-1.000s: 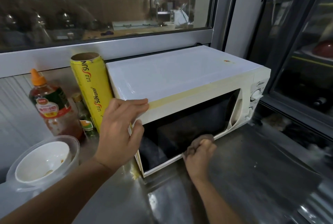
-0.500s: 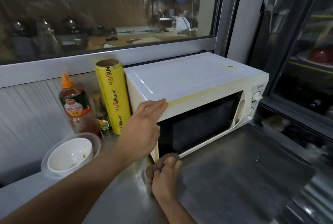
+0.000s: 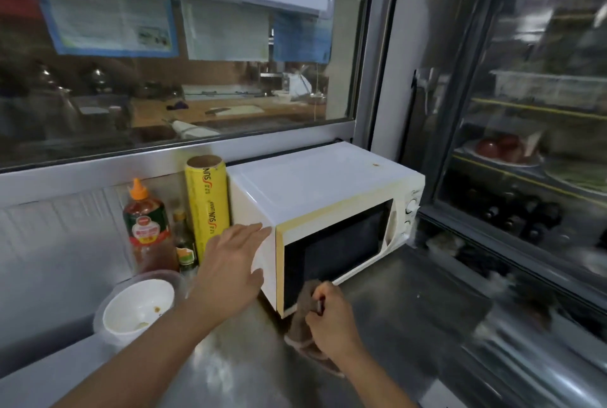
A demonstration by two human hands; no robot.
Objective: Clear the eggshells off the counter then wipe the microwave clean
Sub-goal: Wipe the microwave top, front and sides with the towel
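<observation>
Head view looks down on a brushed stainless-steel counter (image 3: 410,309) set below a wide glass window (image 3: 180,79). Standing on the counter against the back ledge is a white box-shaped microwave with a dark glass door (image 3: 328,191), its door closed and its yellowed front edge facing the person. Just left of the microwave stands an upright yellow roll of cling wrap (image 3: 207,204), then a small dark bottle with a green label (image 3: 184,250) and a red sauce bottle with an orange cap (image 3: 147,230). In front of these sits a white bowl inside a clear plastic tub (image 3: 138,306), with small smears inside. The left hand (image 3: 230,269) lies flat with straight fingers against the microwave's left side near the front corner. The right hand (image 3: 331,319) has its fingers curled round a crumpled brown cloth (image 3: 305,319), which touches the lower left corner of the door and trails onto the counter.
</observation>
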